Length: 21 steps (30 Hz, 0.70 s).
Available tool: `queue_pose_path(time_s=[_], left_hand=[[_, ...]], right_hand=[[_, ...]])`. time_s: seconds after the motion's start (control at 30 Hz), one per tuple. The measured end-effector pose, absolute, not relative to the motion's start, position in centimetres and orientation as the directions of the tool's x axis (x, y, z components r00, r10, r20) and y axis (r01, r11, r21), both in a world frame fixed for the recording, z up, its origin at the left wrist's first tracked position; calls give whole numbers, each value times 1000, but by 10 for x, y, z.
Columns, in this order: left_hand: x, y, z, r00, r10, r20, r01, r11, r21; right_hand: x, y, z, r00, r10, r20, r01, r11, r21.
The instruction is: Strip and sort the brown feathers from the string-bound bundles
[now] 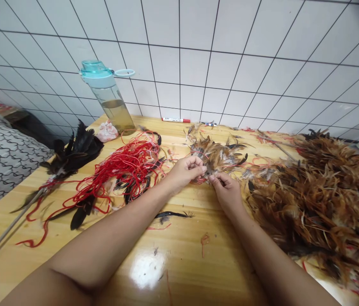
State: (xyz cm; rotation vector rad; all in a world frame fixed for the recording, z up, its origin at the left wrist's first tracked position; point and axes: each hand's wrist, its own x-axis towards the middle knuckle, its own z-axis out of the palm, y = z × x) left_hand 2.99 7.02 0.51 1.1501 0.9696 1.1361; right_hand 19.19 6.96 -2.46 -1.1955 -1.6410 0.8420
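Observation:
My left hand [189, 170] is closed in a pinch at the near edge of a small brown feather pile [219, 155], in the middle of the table. Close to its right, my right hand [227, 189] is also pinched, thumb against fingers. Something small and dark shows between the two sets of fingertips, too small to make out. A tangle of red string [128, 163] lies left of my hands. Right of my right arm spreads a large heap of brown feathers [322, 195].
A bottle [112, 100] with a turquoise lid stands at the back left. A black feather bunch [75, 153] on a stick lies at the left edge. A red-capped marker [175, 120] lies by the tiled wall [195, 63]. A black feather [173, 214] lies near my left forearm.

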Motion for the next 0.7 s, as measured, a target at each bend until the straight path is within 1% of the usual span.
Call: queue_pose_path(time_s=[0.17, 0.4, 0.6, 0.7], left_hand=[[33, 70, 2, 190, 982, -2, -130, 27, 991], [33, 73, -7, 184, 981, 60, 38, -68, 997], [33, 70, -3, 152, 974, 168, 192, -196, 962], [33, 69, -2, 141, 966, 215, 204, -241, 949]], right_hand=[[192, 70, -26, -138, 944, 300, 343, 329, -880], [191, 71, -28, -183, 946, 266, 278, 309, -909], [192, 71, -29, -223, 950, 216, 218, 265, -939], [191, 71, -29, -202, 960, 194, 189, 233, -954]])
